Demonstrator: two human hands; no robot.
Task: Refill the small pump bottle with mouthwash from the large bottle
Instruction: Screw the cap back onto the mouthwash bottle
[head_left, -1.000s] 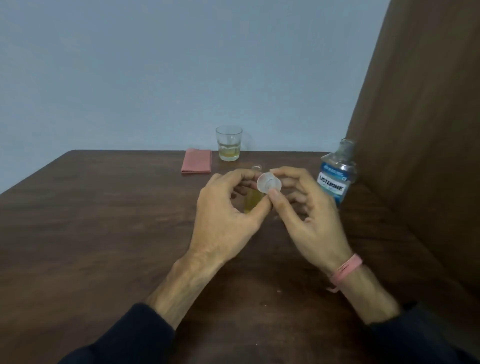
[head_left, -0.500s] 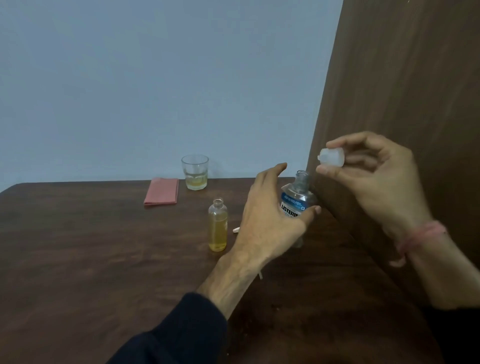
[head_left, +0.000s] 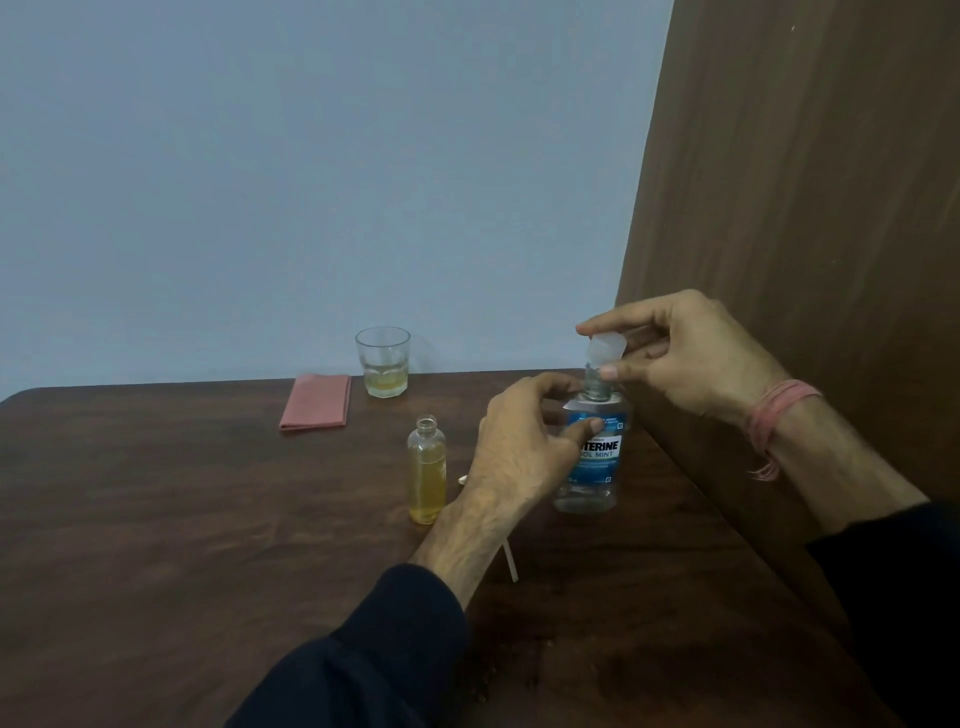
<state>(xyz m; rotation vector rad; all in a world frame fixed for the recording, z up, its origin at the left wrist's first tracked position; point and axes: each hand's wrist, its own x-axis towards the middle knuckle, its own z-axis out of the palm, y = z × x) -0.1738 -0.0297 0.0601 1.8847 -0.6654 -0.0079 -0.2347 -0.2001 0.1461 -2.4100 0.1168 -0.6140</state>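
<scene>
Right of centre in the frame, the right hand (head_left: 691, 353) pinches a small translucent cap (head_left: 605, 349) between thumb and forefinger, holding it just above the open neck of the large mouthwash bottle (head_left: 592, 457). The left hand (head_left: 524, 441) curls round that bottle's body, thumb pressed on the blue label, keeping it upright on the dark wooden table (head_left: 182, 519). Just left of this hand stands the small bottle (head_left: 427, 470), uncapped and nearly full of yellow liquid. A thin white tube (head_left: 510, 560) lies below the left wrist; whether it is the pump's I cannot tell.

This looks like recapping after pouring. Next, the cap must seat squarely on the threads.

Upper centre: a drinking glass (head_left: 383, 362) and a folded pink cloth (head_left: 315, 401).
</scene>
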